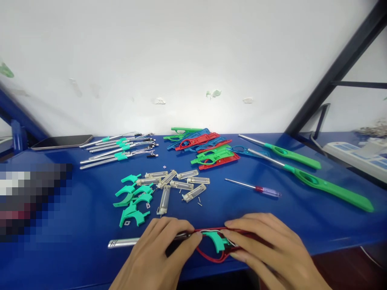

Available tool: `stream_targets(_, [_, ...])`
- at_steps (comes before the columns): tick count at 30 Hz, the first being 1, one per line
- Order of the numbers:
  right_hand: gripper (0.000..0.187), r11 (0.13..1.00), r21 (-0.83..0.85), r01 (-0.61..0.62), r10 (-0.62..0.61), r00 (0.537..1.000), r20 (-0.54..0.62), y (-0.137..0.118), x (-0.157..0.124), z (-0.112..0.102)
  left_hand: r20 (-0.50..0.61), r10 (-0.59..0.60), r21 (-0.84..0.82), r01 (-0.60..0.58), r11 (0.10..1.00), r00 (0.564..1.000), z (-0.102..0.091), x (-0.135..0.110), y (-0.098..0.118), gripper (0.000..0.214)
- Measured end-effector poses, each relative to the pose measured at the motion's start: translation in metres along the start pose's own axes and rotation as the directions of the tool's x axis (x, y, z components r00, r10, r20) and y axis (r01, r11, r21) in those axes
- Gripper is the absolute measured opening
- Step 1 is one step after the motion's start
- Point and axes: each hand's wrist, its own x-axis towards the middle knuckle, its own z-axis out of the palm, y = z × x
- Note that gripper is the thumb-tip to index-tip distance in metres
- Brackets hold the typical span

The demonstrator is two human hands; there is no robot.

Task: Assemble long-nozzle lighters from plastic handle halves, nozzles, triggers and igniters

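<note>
Near the table's front edge, my left hand (165,249) pinches the red lighter casing half (211,257) where a silver metal tube (123,243) enters it. The tube sticks out to the left past my fingers. My right hand (263,241) has its fingers closed around the casing's right part, by a white wire. Between both hands, a teal trigger (218,241) sits inside the red casing. My right palm and fingers hide the casing's right end. Above my left hand lie loose teal triggers (133,207) and clear lighter fuel tanks (165,199).
Silver tubes with wires (104,158) lie at back left, by a phone (62,141). Red, blue and green casing halves (199,141) are piled at the back. A screwdriver (267,191) and two green lighters (332,187) lie right. Small screws (199,201) are scattered mid-table.
</note>
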Motion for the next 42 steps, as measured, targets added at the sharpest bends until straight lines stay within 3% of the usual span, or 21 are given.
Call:
stream_targets(6, [0.029,0.997,-0.067,0.028,-0.028,1.0,-0.002,0.004,-0.004,0.003,-0.071,0.014,0.06,-0.01,0.998,0.997,0.001,0.004,0.002,0.039])
stream_targets(11, [0.037,0.993,-0.114,-0.034,0.027,0.998,-0.059,0.009,-0.018,0.004,-0.167,0.001,0.099,0.016,0.995,0.986,0.001,0.006,0.007,0.041])
stream_targets(17, [0.045,0.989,-0.144,-0.022,0.021,1.0,-0.005,0.016,-0.019,-0.003,-0.181,-0.093,0.183,0.126,0.975,0.979,-0.025,0.012,-0.012,0.035])
stream_targets(19, [0.045,0.983,-0.185,0.012,-0.002,0.999,0.05,0.016,-0.009,-0.009,-0.189,-0.145,0.273,0.194,0.942,0.971,-0.039,0.021,-0.03,0.032])
stream_targets(22, [0.038,0.973,-0.219,0.071,-0.042,0.99,0.134,0.016,0.02,-0.017,-0.032,-0.322,0.3,0.316,0.9,0.946,-0.054,0.033,-0.062,0.034])
stream_targets(26, [0.027,0.984,-0.126,0.123,-0.078,0.946,0.315,0.026,0.072,-0.013,-0.056,-0.405,0.307,0.402,0.863,0.913,-0.059,0.031,-0.089,0.035])
stream_targets(28, [0.024,0.979,-0.122,0.164,-0.098,0.9,0.426,0.034,0.097,-0.007,-0.029,-0.433,0.296,0.422,0.857,0.901,-0.058,0.026,-0.092,0.034])
stream_targets(32, [0.018,0.975,-0.125,0.182,-0.095,0.858,0.504,0.049,0.126,0.01,0.025,-0.502,0.281,0.476,0.834,0.865,-0.057,0.021,-0.091,0.03])
stream_targets(42, [0.015,0.988,-0.046,0.146,-0.096,0.824,0.558,0.061,0.123,0.032,0.17,-0.532,0.184,0.504,0.844,0.829,-0.071,0.026,-0.081,0.027])
